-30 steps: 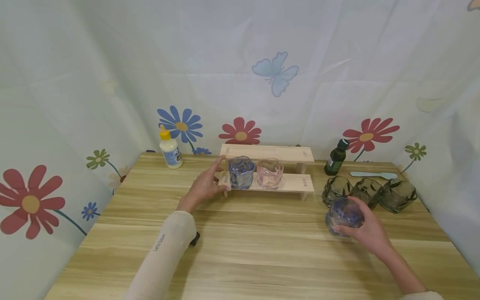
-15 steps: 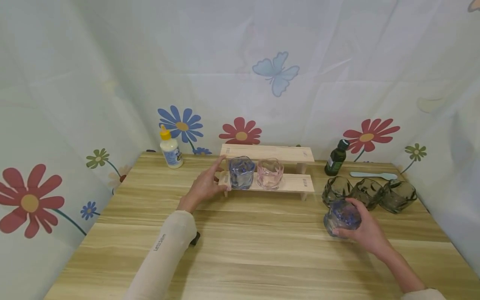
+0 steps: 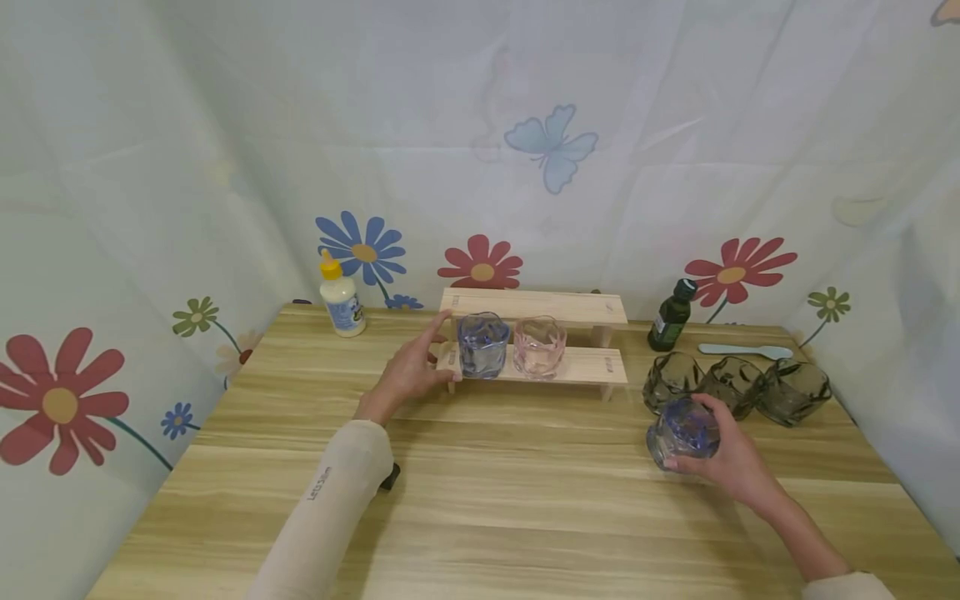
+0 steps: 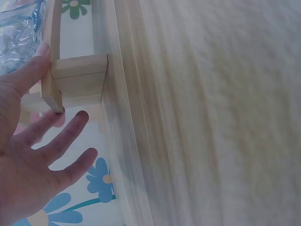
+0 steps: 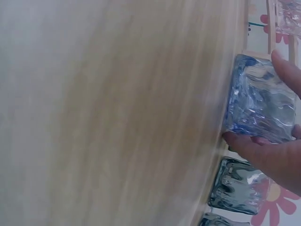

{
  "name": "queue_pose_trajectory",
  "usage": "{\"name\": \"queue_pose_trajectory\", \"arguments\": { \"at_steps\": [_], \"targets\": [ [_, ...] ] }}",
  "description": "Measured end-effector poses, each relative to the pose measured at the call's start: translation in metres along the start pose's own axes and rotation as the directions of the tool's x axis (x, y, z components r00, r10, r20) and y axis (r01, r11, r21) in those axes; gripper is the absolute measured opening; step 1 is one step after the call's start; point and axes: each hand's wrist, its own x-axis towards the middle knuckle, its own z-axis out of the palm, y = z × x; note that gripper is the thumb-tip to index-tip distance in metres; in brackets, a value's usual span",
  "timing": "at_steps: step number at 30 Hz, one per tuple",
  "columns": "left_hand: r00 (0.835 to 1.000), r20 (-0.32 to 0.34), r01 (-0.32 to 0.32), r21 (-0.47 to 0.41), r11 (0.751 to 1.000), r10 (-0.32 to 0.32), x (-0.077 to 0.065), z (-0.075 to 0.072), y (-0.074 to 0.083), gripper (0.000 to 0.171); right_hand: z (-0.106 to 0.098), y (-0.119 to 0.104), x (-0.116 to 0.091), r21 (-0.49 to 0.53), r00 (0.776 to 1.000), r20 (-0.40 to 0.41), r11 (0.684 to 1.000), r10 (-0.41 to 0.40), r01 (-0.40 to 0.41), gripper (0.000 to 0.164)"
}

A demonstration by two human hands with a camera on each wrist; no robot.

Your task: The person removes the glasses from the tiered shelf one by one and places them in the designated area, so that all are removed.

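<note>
In the head view, my left hand is at the left end of a two-tier wooden display rack. Its thumb and index finger touch the boards, the other fingers spread loosely in the left wrist view. Beside the thumb, a blue-tinted glass stands on the lower tier, a pink-tinted glass to its right. At the right, my right hand grips another blue glass around its side, thumb opposite the fingers, low over the table; contact with the table is unclear. Grey glasses stand in a row behind it.
A white squeeze bottle with a yellow cap stands at the back left. Near the grey glasses are a dark green bottle and a pale blue spatula. A flowered curtain backs the wooden table.
My right hand has drawn the blue glass slightly left and toward me. The left hand has kept its place on the rack.
</note>
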Motion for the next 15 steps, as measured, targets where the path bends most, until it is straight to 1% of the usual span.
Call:
{"name": "queue_pose_trajectory", "arguments": {
  "at_steps": [4,6,10,15],
  "targets": [
    [1.0,0.0,-0.005,0.001,1.0,0.005,-0.001,-0.001,0.0,0.107,-0.006,-0.004,0.0,0.057,0.999,-0.004,0.998,-0.032,0.032,0.113],
    [1.0,0.001,-0.005,-0.003,1.0,0.005,-0.001,-0.002,0.0,0.107,-0.011,-0.007,0.0,0.07,0.999,-0.01,0.996,-0.049,0.05,0.112],
    [1.0,0.003,0.0,-0.009,1.0,0.0,-0.001,-0.001,0.0,0.107,-0.023,-0.014,0.003,0.03,0.994,-0.063,0.996,-0.086,0.088,0.108],
    [1.0,0.0,-0.009,-0.008,1.0,0.009,0.0,0.0,0.0,0.108,-0.034,-0.026,0.01,-0.027,0.974,-0.159,0.986,-0.164,0.162,0.104]
  ]
}}
